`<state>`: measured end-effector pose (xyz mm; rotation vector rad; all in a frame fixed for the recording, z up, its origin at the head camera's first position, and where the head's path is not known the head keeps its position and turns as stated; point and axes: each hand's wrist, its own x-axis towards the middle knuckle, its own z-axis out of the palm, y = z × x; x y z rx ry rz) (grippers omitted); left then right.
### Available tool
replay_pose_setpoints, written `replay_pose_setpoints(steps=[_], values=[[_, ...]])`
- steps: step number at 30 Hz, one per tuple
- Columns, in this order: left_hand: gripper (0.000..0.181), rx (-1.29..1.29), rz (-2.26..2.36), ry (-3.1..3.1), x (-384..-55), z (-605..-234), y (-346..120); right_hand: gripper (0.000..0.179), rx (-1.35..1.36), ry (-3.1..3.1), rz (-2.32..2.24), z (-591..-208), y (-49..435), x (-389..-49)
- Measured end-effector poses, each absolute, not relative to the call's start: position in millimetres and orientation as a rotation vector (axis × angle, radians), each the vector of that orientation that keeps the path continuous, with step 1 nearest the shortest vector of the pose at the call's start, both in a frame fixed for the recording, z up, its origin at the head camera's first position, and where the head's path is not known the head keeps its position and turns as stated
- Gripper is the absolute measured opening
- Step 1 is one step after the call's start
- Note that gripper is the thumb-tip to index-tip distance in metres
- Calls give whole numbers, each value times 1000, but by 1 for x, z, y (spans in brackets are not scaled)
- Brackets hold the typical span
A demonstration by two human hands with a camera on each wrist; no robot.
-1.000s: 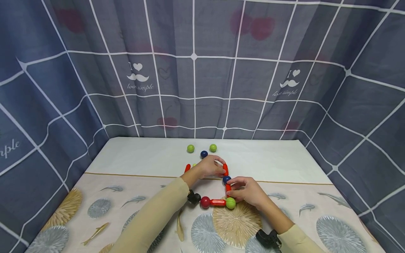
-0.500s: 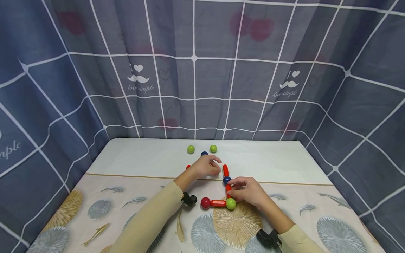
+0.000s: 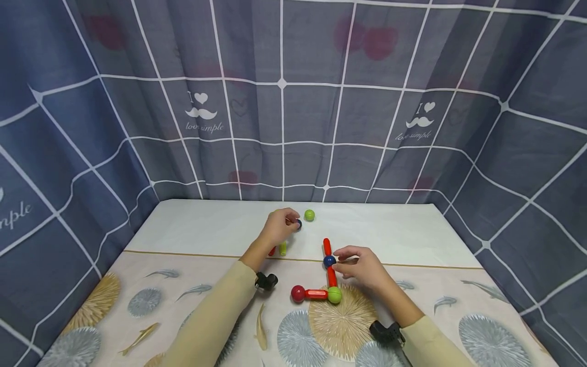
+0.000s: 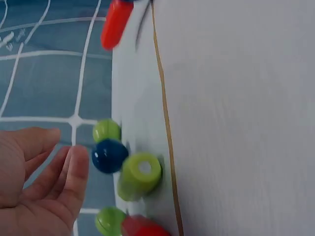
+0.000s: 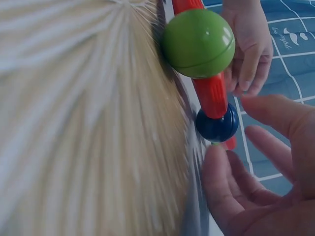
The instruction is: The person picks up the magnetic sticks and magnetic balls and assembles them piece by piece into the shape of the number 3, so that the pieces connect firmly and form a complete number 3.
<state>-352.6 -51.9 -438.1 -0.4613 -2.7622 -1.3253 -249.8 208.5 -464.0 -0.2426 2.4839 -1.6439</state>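
Observation:
In the head view my left hand [image 3: 278, 225] reaches to the loose dark blue ball [image 3: 299, 224] at the back. In the left wrist view its thumb and fingers stand apart, holding nothing, with the blue ball [image 4: 109, 156] just beyond the fingertips. My right hand [image 3: 359, 266] hovers beside an L-shaped chain, thumb and fingers parted around nothing. The chain runs from a red ball [image 3: 298, 293] through a red stick [image 3: 316, 294] to a green ball [image 3: 334, 294]. From there another red stick [image 3: 332, 278] leads to a blue ball [image 3: 329, 261], topped by a third red stick [image 3: 327, 246].
A loose green ball [image 3: 309, 215] sits at the back of the white surface; another green ball [image 4: 110, 221] shows in the left wrist view. A yellow-green stick [image 3: 283, 248] and a red stick [image 3: 272, 251] lie by my left forearm. A grid-patterned curtain [image 3: 302, 117] surrounds the table.
My left hand has let go of the chain's far red stick and moved back and left to the loose blue ball. My right hand has released the nearer red stick and shifted slightly away.

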Motion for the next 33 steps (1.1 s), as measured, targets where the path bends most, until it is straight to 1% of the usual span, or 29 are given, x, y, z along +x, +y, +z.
replay_pose_setpoints(steps=[4, 7, 11, 16, 22, 33], values=[[26, -397, -1238, -2820, -363, -442, -54, 46, -278, 2453, -1591, -463, 206, -256], [27, -357, -1175, -2868, -368, -444, -53, 49, -263, 2443, -1561, -462, 203, -260], [30, -324, -1148, -2919, -373, -446, -51, 50, -236, 2445, -1524, -463, 200, -265], [34, -354, -1138, -2946, -375, -446, -48, 52, -242, 2432, -1514, -463, 198, -268], [35, -355, -1102, -2981, -379, -447, -45, 51, -233, 2417, -1536, -463, 197, -270], [26, -409, -1133, -2995, -379, -445, -39, 52, -215, 2413, -1554, -467, 198, -272]])
